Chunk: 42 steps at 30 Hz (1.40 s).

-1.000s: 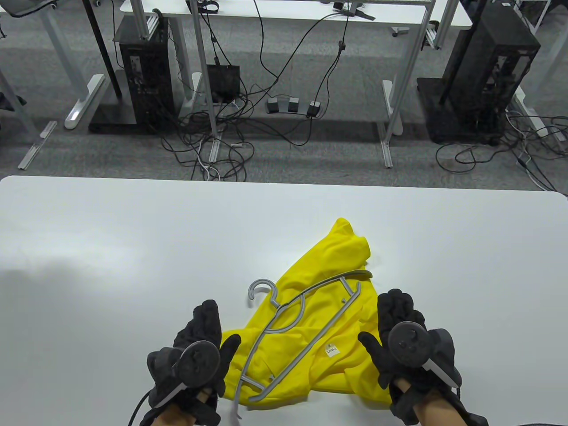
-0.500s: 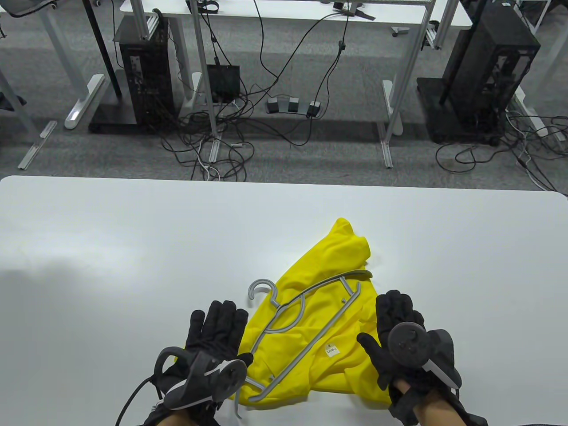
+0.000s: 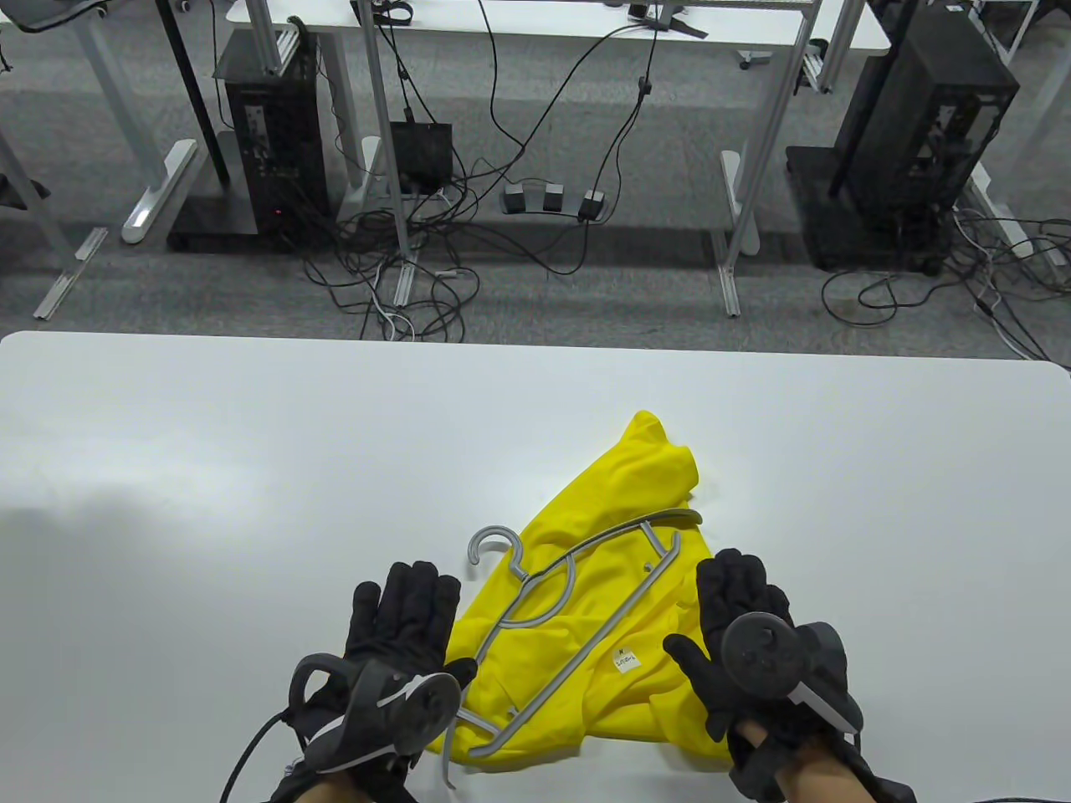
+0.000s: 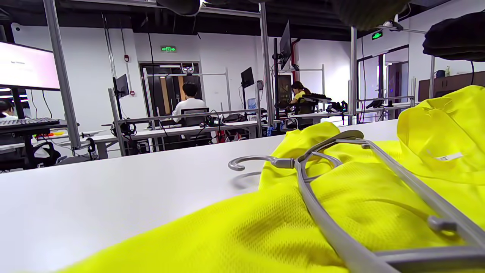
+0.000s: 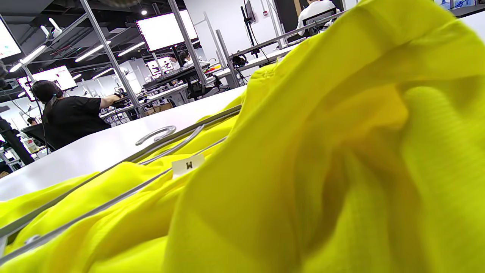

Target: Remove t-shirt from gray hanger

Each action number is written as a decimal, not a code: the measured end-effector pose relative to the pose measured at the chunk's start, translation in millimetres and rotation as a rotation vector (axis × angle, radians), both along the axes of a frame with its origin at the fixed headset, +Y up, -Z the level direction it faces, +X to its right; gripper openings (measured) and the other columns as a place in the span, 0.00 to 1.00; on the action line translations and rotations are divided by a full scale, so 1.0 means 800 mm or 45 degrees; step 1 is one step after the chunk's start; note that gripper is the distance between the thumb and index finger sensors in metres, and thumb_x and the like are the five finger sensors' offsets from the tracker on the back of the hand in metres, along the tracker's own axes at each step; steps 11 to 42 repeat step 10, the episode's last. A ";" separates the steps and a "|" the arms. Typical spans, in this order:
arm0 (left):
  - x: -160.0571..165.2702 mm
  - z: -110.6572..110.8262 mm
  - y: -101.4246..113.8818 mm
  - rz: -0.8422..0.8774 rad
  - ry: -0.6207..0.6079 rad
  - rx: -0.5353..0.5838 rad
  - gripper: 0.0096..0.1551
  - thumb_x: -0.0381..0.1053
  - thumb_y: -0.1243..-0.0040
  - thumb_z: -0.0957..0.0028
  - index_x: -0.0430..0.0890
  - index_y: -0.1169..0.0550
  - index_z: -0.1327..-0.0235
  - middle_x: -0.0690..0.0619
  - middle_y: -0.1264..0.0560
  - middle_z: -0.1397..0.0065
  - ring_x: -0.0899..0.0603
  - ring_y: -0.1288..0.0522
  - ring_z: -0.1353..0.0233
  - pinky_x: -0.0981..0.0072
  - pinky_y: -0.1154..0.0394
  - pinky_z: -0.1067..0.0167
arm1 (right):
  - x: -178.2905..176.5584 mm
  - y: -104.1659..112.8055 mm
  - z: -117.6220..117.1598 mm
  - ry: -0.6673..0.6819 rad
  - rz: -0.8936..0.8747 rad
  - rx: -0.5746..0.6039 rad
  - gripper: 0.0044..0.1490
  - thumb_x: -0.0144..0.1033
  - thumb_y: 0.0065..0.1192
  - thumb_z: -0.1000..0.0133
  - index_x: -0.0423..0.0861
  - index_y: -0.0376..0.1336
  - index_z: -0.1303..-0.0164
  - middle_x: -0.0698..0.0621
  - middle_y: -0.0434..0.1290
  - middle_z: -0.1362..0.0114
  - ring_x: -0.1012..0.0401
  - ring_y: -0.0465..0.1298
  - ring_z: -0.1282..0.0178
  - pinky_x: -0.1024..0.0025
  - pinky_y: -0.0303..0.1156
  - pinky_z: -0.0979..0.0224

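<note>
A yellow t-shirt (image 3: 636,694) lies crumpled on the white table (image 3: 251,460) near the front edge. The gray hanger (image 3: 494,531) lies flat on top of it, hook pointing left and far. My left hand (image 3: 435,627) is open with fingers stretched out at the shirt's left edge, beside the hanger's lower end. My right hand (image 3: 703,611) is open and rests flat on the shirt's right side. The left wrist view shows the hanger (image 4: 326,227) on the shirt (image 4: 265,235). The right wrist view shows shirt fabric (image 5: 322,151) close up and the hanger hook (image 5: 155,133) behind it.
Bare table surface lies to the left, right and far side of the shirt. Beyond the table's far edge are the floor, cables (image 3: 402,276), desk legs and computer towers (image 3: 276,142).
My left hand turned, stretched its fingers out and moved forward to the shirt's left edge. My right hand shifted slightly left on the shirt. Shirt and hanger have not moved.
</note>
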<state>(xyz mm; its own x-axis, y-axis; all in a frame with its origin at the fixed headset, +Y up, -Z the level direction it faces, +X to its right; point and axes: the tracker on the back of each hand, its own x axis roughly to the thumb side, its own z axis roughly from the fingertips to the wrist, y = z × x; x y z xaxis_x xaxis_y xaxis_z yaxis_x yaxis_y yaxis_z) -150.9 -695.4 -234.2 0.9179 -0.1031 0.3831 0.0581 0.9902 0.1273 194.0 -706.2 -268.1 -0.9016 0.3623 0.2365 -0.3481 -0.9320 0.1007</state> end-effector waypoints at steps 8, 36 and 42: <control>0.002 -0.001 -0.004 -0.005 0.006 -0.044 0.51 0.64 0.53 0.45 0.39 0.55 0.19 0.38 0.60 0.16 0.31 0.53 0.14 0.31 0.59 0.25 | 0.006 0.002 0.001 -0.030 -0.021 0.003 0.53 0.57 0.46 0.46 0.44 0.31 0.23 0.41 0.31 0.17 0.43 0.32 0.17 0.41 0.31 0.25; 0.003 0.000 -0.004 -0.008 0.004 -0.049 0.51 0.64 0.53 0.45 0.39 0.55 0.19 0.38 0.59 0.16 0.31 0.53 0.14 0.31 0.58 0.25 | 0.006 0.001 0.001 -0.036 -0.021 -0.010 0.53 0.57 0.46 0.46 0.44 0.31 0.23 0.41 0.31 0.17 0.43 0.32 0.17 0.40 0.31 0.25; 0.003 0.000 -0.004 -0.008 0.004 -0.049 0.51 0.64 0.53 0.45 0.39 0.55 0.19 0.38 0.59 0.16 0.31 0.53 0.14 0.31 0.58 0.25 | 0.006 0.001 0.001 -0.036 -0.021 -0.010 0.53 0.57 0.46 0.46 0.44 0.31 0.23 0.41 0.31 0.17 0.43 0.32 0.17 0.40 0.31 0.25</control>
